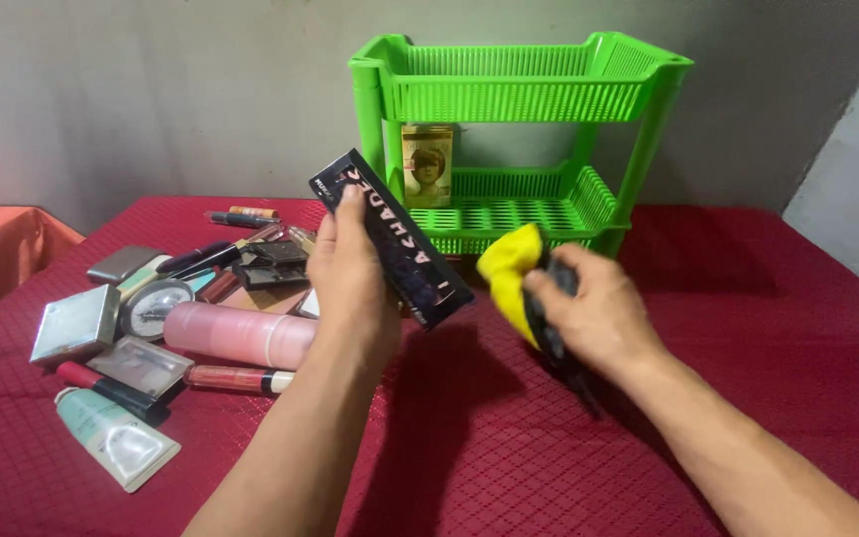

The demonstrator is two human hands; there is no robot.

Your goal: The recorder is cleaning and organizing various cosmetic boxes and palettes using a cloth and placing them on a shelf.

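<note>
Head view. The left hand (pixel 350 283) is gripping a long, flat, black rectangular cosmetics box (pixel 392 242) with pale lettering, thumb and fingers closed round its lower middle. The box is being held clear of the red quilted worktop (pixel 509 438). Its long axis is running diagonally, the upper end pointing up and to the left, the lower end reaching down and to the right, towards the other hand. The right hand (pixel 594 313) is closing round a bunched yellow cloth (pixel 507 268) together with a dark fabric piece whose kind cannot be told. The yellow fold is protruding on the side facing the box. The cloth is sitting just beside the box's lower right end, near it but apart. The right hand is therefore the nearer one to that lower end, and the box is lying to the left of the cloth.

Behind both hands, a bright green two-tier plastic lattice rack (pixel 519 85) is standing on the worktop. A small golden carton (pixel 427 164) bearing a portrait is standing upright on its lower tier. To the left, well apart from the box, a heap of cosmetics is lying on the worktop, among them a pink cylindrical bottle (pixel 239 334), a silver square compact (pixel 77 323) and a pale green tube (pixel 116 438).
</note>
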